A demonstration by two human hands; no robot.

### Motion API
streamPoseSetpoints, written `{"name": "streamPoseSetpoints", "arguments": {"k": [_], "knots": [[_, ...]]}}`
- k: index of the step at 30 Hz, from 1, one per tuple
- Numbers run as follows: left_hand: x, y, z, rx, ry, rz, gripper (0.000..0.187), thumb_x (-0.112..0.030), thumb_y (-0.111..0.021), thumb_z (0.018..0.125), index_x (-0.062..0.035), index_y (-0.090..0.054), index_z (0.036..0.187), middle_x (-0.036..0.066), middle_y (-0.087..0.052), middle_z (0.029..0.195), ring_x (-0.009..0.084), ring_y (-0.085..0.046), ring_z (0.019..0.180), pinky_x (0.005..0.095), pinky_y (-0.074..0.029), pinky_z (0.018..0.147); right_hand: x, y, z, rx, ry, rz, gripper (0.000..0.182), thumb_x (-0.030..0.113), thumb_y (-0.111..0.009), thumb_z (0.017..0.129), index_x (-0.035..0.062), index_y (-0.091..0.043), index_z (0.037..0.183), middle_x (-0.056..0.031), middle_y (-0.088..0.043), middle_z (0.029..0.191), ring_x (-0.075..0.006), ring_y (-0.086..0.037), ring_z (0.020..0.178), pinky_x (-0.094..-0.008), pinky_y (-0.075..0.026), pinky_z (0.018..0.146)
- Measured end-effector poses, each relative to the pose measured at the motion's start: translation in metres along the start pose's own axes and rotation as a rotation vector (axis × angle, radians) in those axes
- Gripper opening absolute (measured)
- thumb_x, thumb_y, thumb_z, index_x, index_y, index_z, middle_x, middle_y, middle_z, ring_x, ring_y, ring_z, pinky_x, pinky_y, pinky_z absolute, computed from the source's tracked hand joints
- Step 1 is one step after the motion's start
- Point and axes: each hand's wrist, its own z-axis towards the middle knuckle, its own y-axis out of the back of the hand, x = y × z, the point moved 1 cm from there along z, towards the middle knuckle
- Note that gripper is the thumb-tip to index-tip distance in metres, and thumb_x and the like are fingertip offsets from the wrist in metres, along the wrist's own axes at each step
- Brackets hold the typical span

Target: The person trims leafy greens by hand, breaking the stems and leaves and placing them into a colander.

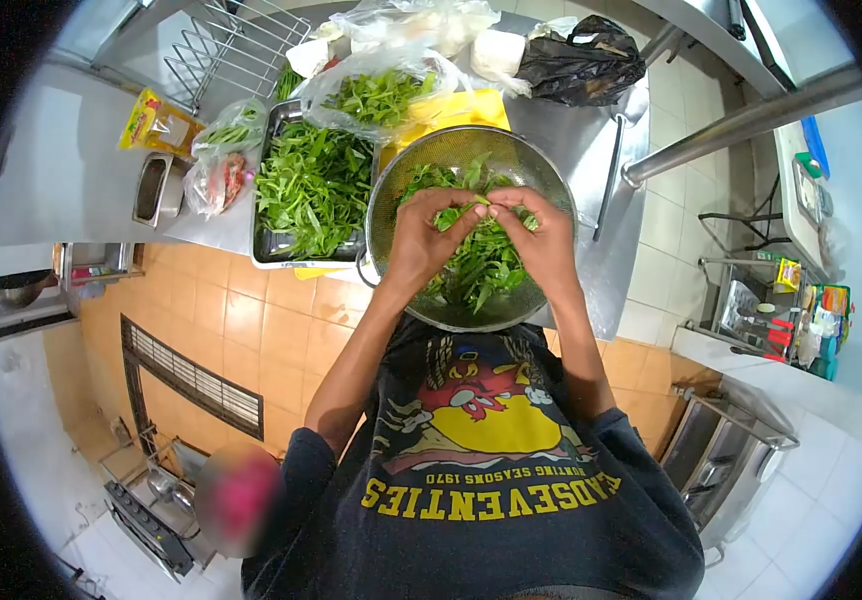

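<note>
Steel tabletop (591, 150) carries everything; landmark is the mesh colander (471, 228) at its near edge, part-filled with leafy greens (481, 265). Just beside the colander on its left sits a metal tray (267, 250) heaped with more greens; behind the colander, a clear bag of greens (376, 95) and a black bag (581, 62). Over the colander, left hand (426, 235) and right hand (543, 240) meet, each grip pinched shut on one green stem (484, 204) between the fingertips.

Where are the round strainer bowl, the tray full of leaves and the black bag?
Round strainer bowl (551, 190), head view, on its metal rim at the right.
Tray of leaves (269, 252), head view, on its bare lower left rim.
Black bag (581, 60), head view, on its crumpled middle.
</note>
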Motion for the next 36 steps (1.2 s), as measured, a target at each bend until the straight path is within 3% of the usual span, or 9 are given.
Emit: {"name": "streamPoseSetpoints", "arguments": {"k": [9, 11, 14, 17, 18, 21, 27, 31, 36], "knots": [[0.003, 0.003, 0.002, 0.016, -0.063, 0.005, 0.021, -0.014, -0.075, 0.079, -0.0015, -0.065, 0.092, 0.012, -0.066, 0.085, 0.0285, -0.062, 0.082, 0.0383, -0.046, 0.074, -0.003, -0.001, 0.002, 0.028, 0.196, -0.220, 0.011, 0.008, -0.066, 0.086, 0.0039, -0.067, 0.096, -0.0124, -0.067, 0.089, -0.0291, -0.064, 0.083, -0.0369, -0.049, 0.075], [0.006, 0.003, 0.001, 0.024, -0.076, 0.049, 0.021, -0.014, -0.075, 0.079, -0.0012, -0.064, 0.092, 0.012, -0.066, 0.086, 0.0258, -0.061, 0.084, 0.0359, -0.046, 0.076, -0.004, -0.001, 0.003, 0.029, 0.249, -0.277, 0.011, 0.007, -0.066, 0.086, 0.0043, -0.066, 0.096, -0.0122, -0.066, 0.088, -0.0302, -0.063, 0.083, -0.0378, -0.048, 0.075], [0.005, 0.007, 0.000, 0.064, 0.051, -0.110, 0.020, -0.014, -0.073, 0.082, -0.0012, -0.063, 0.093, 0.008, -0.064, 0.088, 0.0188, -0.059, 0.085, 0.0314, -0.044, 0.080, -0.006, 0.004, 0.005, -0.060, 0.287, -0.349, 0.012, 0.006, -0.066, 0.085, 0.0043, -0.066, 0.097, -0.0107, -0.066, 0.088, -0.0264, -0.063, 0.083, -0.0348, -0.048, 0.077], [0.013, 0.016, 0.000, 0.107, 0.258, -0.324, 0.015, -0.017, -0.067, 0.089, -0.0038, -0.062, 0.094, 0.001, -0.063, 0.091, 0.0115, -0.056, 0.087, 0.0272, -0.043, 0.083, -0.008, 0.013, 0.008, -0.113, 0.122, -0.140, 0.011, 0.004, -0.066, 0.085, 0.0036, -0.066, 0.097, -0.0087, -0.065, 0.086, -0.0218, -0.062, 0.083, -0.0317, -0.047, 0.078], [0.014, 0.021, 0.001, 0.118, 0.327, -0.385, 0.013, -0.018, -0.064, 0.092, -0.0050, -0.061, 0.094, -0.002, -0.062, 0.092, 0.0092, -0.054, 0.087, 0.0259, -0.043, 0.084, -0.011, 0.014, 0.009, -0.145, 0.109, -0.120, 0.012, 0.002, -0.065, 0.087, 0.0040, -0.067, 0.098, -0.0055, -0.066, 0.087, -0.0152, -0.061, 0.086, -0.0280, -0.046, 0.080], [0.008, 0.036, 0.003, 0.033, 0.368, -0.544, 0.014, -0.020, -0.061, 0.094, -0.0067, -0.062, 0.096, -0.004, -0.061, 0.092, 0.0079, -0.054, 0.087, 0.0242, -0.041, 0.084, -0.012, 0.021, 0.009, -0.178, -0.013, 0.104, 0.014, 0.003, -0.064, 0.088, 0.0050, -0.068, 0.102, -0.0033, -0.066, 0.091, -0.0120, -0.060, 0.088, -0.0261, -0.046, 0.083], [0.040, 0.078, 0.006, -0.226, 0.291, -0.527, 0.013, -0.015, -0.062, 0.094, -0.0048, -0.061, 0.102, -0.002, -0.062, 0.095, 0.0063, -0.054, 0.088, 0.0218, -0.042, 0.082, -0.023, 0.027, 0.005, -0.140, -0.116, 0.061, 0.025, 0.005, -0.063, 0.091, 0.0072, -0.068, 0.115, -0.0016, -0.066, 0.095, -0.0090, -0.057, 0.090, -0.0239, -0.044, 0.085], [0.060, 0.127, 0.019, -0.455, 0.117, -0.142, 0.016, -0.017, -0.062, 0.095, -0.0032, -0.063, 0.102, -0.001, -0.064, 0.089, 0.0072, -0.056, 0.083, 0.0239, -0.045, 0.077, -0.027, 0.028, 0.004, -0.117, -0.143, 0.050, 0.024, 0.006, -0.064, 0.091, 0.0069, -0.068, 0.115, -0.0005, -0.065, 0.094, -0.0083, -0.055, 0.089, -0.0233, -0.043, 0.085], [0.063, 0.168, 0.033, -0.502, 0.055, 0.360, 0.024, -0.018, -0.065, 0.092, -0.0011, -0.066, 0.110, 0.011, -0.069, 0.091, 0.0158, -0.060, 0.078, 0.0288, -0.048, 0.075, -0.025, 0.025, 0.005, -0.104, -0.154, 0.044, 0.024, 0.006, -0.064, 0.090, 0.0064, -0.068, 0.114, -0.0004, -0.064, 0.094, -0.0084, -0.055, 0.087, -0.0233, -0.043, 0.085]]}}
